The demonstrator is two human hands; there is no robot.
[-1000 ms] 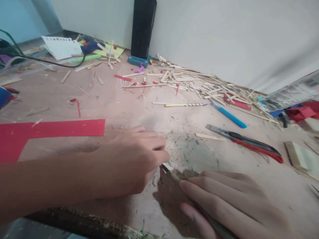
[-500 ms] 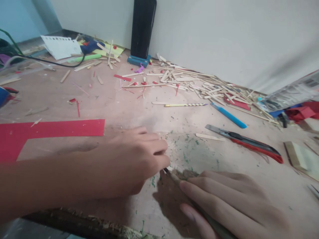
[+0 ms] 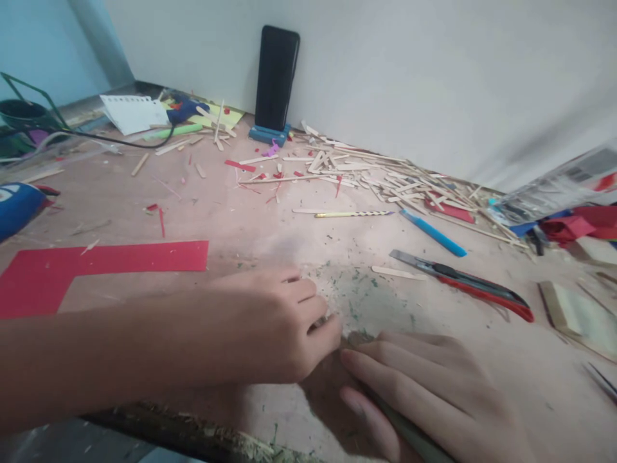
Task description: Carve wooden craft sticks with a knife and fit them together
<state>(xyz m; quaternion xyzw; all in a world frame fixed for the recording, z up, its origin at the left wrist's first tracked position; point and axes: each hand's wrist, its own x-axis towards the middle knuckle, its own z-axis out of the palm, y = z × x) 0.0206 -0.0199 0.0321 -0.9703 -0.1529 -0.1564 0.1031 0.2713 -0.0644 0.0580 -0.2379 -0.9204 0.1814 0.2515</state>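
Note:
My left hand [image 3: 289, 321] rests on the tabletop with its fingers curled down. Whatever it pinches is hidden beneath the fingers. Just to its right, my right hand [image 3: 434, 386] is wrapped over a slim tool with an olive-brown handle [image 3: 412, 432]. The tool points toward the fingertips of my left hand, and its tip is covered, so I cannot tell its exact kind. Green shavings [image 3: 354, 292] are scattered on the tabletop beyond both hands. A wooden craft stick [image 3: 398, 273] and a red-and-black box cutter [image 3: 463, 286] lie past my right hand.
A blue-handled cutter [image 3: 436, 233] and a patterned pencil [image 3: 354, 214] lie farther back. Stick scraps [image 3: 337, 164] line the wall near a phone [image 3: 277, 80] on a blue stand [image 3: 268, 134]. Red paper [image 3: 139, 257] lies left; a wooden block [image 3: 559, 308] sits right. The table's front edge [image 3: 193, 427] is close.
My left hand has shifted right and closer to my right hand. The tool's dark tip, visible before, is now hidden. The camera view has tilted up slightly.

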